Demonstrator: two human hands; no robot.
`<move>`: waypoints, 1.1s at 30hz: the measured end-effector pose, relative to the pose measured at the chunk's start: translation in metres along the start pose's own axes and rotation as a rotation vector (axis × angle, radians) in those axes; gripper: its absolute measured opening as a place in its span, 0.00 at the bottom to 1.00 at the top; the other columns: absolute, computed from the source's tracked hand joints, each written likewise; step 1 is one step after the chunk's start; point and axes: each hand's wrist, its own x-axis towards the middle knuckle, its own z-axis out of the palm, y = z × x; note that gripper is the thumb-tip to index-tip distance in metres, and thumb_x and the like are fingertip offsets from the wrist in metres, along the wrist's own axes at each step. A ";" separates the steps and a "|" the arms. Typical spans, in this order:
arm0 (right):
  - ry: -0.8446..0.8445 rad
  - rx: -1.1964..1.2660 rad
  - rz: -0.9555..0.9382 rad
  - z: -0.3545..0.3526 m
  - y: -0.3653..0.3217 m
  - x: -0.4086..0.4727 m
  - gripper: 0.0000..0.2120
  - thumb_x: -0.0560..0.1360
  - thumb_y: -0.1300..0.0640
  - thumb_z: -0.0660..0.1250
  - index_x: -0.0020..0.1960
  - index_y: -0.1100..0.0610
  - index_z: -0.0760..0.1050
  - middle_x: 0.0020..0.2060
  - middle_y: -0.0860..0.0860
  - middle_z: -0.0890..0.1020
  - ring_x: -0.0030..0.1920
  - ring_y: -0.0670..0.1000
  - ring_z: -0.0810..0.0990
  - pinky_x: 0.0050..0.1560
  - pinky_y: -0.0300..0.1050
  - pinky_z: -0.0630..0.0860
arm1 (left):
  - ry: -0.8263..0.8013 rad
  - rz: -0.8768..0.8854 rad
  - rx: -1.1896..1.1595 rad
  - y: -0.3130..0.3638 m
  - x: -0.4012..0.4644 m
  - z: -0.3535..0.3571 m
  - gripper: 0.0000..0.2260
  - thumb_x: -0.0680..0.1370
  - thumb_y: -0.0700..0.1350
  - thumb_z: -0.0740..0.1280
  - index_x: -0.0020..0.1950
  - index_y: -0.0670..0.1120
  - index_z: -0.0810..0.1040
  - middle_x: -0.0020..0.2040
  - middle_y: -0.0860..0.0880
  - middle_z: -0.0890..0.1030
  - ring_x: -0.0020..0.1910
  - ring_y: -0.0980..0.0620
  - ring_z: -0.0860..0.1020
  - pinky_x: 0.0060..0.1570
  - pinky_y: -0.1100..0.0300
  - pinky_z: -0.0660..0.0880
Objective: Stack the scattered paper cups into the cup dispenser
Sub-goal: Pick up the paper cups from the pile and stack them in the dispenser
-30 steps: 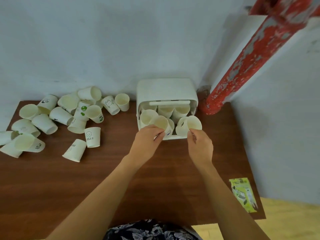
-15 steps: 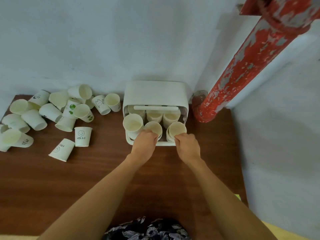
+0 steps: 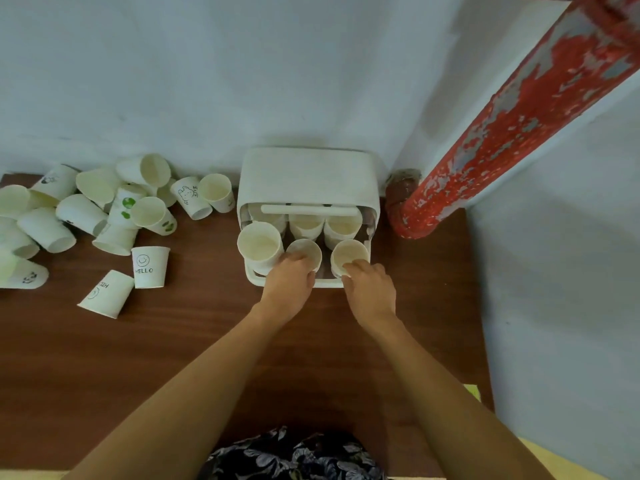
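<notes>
I have my left hand (image 3: 289, 282) gripping the middle cup (image 3: 304, 252) and my right hand (image 3: 370, 289) the right cup (image 3: 349, 254), seating both in the dispenser (image 3: 306, 178); next, I judge, fetching from the scattered cups (image 3: 104, 216) at left.

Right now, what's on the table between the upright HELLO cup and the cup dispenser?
In the head view, nothing: only bare brown tabletop lies between the upright HELLO cup and the cup dispenser.
</notes>
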 end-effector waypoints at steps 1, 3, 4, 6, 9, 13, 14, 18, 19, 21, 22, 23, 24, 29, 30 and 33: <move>0.021 0.053 0.029 -0.002 -0.004 -0.006 0.13 0.78 0.55 0.65 0.62 0.54 0.76 0.60 0.52 0.78 0.52 0.57 0.76 0.48 0.51 0.75 | 0.029 0.031 -0.059 0.002 -0.006 -0.005 0.08 0.77 0.40 0.65 0.54 0.43 0.81 0.55 0.47 0.81 0.52 0.46 0.76 0.48 0.52 0.76; 0.062 0.140 0.092 -0.005 -0.013 -0.020 0.18 0.78 0.54 0.65 0.67 0.54 0.71 0.65 0.51 0.73 0.56 0.56 0.76 0.50 0.52 0.77 | 0.058 0.048 -0.157 0.003 -0.023 -0.014 0.11 0.78 0.41 0.66 0.59 0.44 0.80 0.59 0.48 0.79 0.57 0.49 0.75 0.54 0.55 0.74; 0.076 0.178 0.121 -0.005 -0.018 -0.027 0.18 0.78 0.54 0.65 0.68 0.53 0.70 0.66 0.50 0.72 0.56 0.55 0.76 0.50 0.51 0.77 | 0.058 0.035 -0.191 0.000 -0.032 -0.017 0.12 0.78 0.42 0.66 0.61 0.45 0.79 0.60 0.49 0.79 0.58 0.50 0.75 0.56 0.58 0.73; 0.071 0.246 0.166 -0.003 -0.032 -0.039 0.16 0.78 0.54 0.63 0.65 0.53 0.72 0.62 0.48 0.74 0.56 0.52 0.77 0.48 0.49 0.77 | 0.041 -0.015 -0.220 -0.013 -0.052 -0.022 0.12 0.79 0.44 0.65 0.62 0.47 0.78 0.59 0.52 0.79 0.57 0.53 0.76 0.56 0.60 0.72; -0.015 0.282 0.170 0.004 -0.061 -0.051 0.08 0.79 0.53 0.62 0.56 0.51 0.76 0.52 0.46 0.78 0.50 0.50 0.78 0.46 0.46 0.75 | 0.031 -0.090 -0.201 -0.046 -0.080 -0.031 0.11 0.79 0.45 0.65 0.60 0.49 0.79 0.55 0.54 0.80 0.54 0.54 0.77 0.54 0.59 0.75; -0.138 0.310 0.085 0.023 -0.115 -0.062 0.07 0.79 0.51 0.61 0.53 0.49 0.76 0.48 0.45 0.78 0.48 0.48 0.78 0.47 0.47 0.76 | 0.006 -0.195 -0.152 -0.103 -0.109 -0.058 0.09 0.79 0.45 0.64 0.57 0.50 0.80 0.52 0.54 0.80 0.51 0.54 0.77 0.51 0.57 0.76; -0.169 0.322 0.066 0.028 -0.130 -0.063 0.07 0.79 0.51 0.61 0.54 0.48 0.76 0.48 0.45 0.79 0.48 0.48 0.78 0.48 0.48 0.76 | 0.010 -0.220 -0.139 -0.120 -0.114 -0.066 0.09 0.79 0.45 0.64 0.57 0.50 0.79 0.52 0.53 0.80 0.50 0.54 0.78 0.51 0.56 0.76; -0.252 0.340 -0.014 0.049 -0.190 -0.056 0.08 0.78 0.49 0.61 0.55 0.48 0.76 0.49 0.45 0.79 0.49 0.48 0.78 0.50 0.46 0.74 | 0.050 -0.370 -0.115 -0.190 -0.130 -0.097 0.10 0.79 0.47 0.64 0.60 0.50 0.78 0.55 0.51 0.80 0.52 0.52 0.78 0.53 0.54 0.77; -0.264 0.343 -0.030 0.053 -0.205 -0.053 0.08 0.78 0.50 0.61 0.55 0.48 0.76 0.50 0.45 0.79 0.50 0.49 0.78 0.50 0.47 0.74 | 0.063 -0.424 -0.120 -0.206 -0.134 -0.104 0.10 0.79 0.47 0.64 0.60 0.50 0.78 0.55 0.51 0.80 0.53 0.52 0.78 0.52 0.54 0.77; -0.285 0.353 -0.046 0.061 -0.234 -0.045 0.08 0.78 0.50 0.62 0.55 0.48 0.76 0.51 0.46 0.79 0.50 0.49 0.78 0.52 0.48 0.75 | 0.082 -0.529 -0.125 -0.239 -0.141 -0.117 0.10 0.79 0.47 0.63 0.60 0.50 0.77 0.56 0.50 0.80 0.52 0.51 0.79 0.51 0.54 0.77; -0.294 0.357 -0.050 0.064 -0.249 -0.040 0.09 0.78 0.50 0.62 0.56 0.48 0.76 0.51 0.46 0.79 0.50 0.49 0.78 0.52 0.47 0.75 | 0.092 -0.578 -0.133 -0.255 -0.145 -0.123 0.11 0.79 0.47 0.63 0.60 0.50 0.77 0.56 0.51 0.80 0.52 0.51 0.79 0.52 0.53 0.77; -0.299 0.358 -0.053 0.067 -0.263 -0.035 0.09 0.78 0.50 0.62 0.57 0.48 0.76 0.52 0.46 0.79 0.51 0.48 0.78 0.52 0.47 0.75 | 0.102 -0.624 -0.150 -0.270 -0.148 -0.128 0.12 0.79 0.47 0.63 0.61 0.50 0.77 0.56 0.51 0.80 0.53 0.51 0.78 0.53 0.52 0.77; -0.300 0.358 -0.056 0.071 -0.276 -0.029 0.10 0.79 0.50 0.62 0.57 0.48 0.76 0.52 0.46 0.79 0.51 0.48 0.78 0.52 0.46 0.75 | 0.111 -0.665 -0.174 -0.284 -0.151 -0.133 0.13 0.79 0.47 0.63 0.63 0.50 0.76 0.56 0.51 0.80 0.53 0.50 0.78 0.54 0.51 0.76; -0.312 0.326 -0.010 0.082 -0.330 0.003 0.12 0.79 0.51 0.62 0.62 0.49 0.76 0.57 0.47 0.78 0.55 0.49 0.78 0.57 0.46 0.74 | 0.073 -0.719 -0.196 -0.336 -0.156 -0.138 0.17 0.78 0.47 0.63 0.68 0.52 0.70 0.57 0.47 0.79 0.52 0.47 0.78 0.53 0.48 0.77; -0.312 0.319 0.005 0.084 -0.337 0.010 0.13 0.79 0.51 0.62 0.63 0.49 0.75 0.59 0.47 0.77 0.56 0.49 0.78 0.58 0.47 0.74 | 0.056 -0.716 -0.204 -0.342 -0.156 -0.136 0.18 0.78 0.48 0.62 0.68 0.52 0.70 0.57 0.46 0.79 0.52 0.47 0.78 0.52 0.48 0.77; -0.310 0.285 0.013 0.088 -0.357 0.028 0.17 0.79 0.52 0.63 0.68 0.49 0.70 0.66 0.47 0.72 0.56 0.51 0.78 0.58 0.49 0.74 | 0.009 -0.719 -0.258 -0.355 -0.152 -0.131 0.17 0.79 0.48 0.60 0.68 0.52 0.71 0.56 0.45 0.79 0.53 0.45 0.77 0.52 0.49 0.74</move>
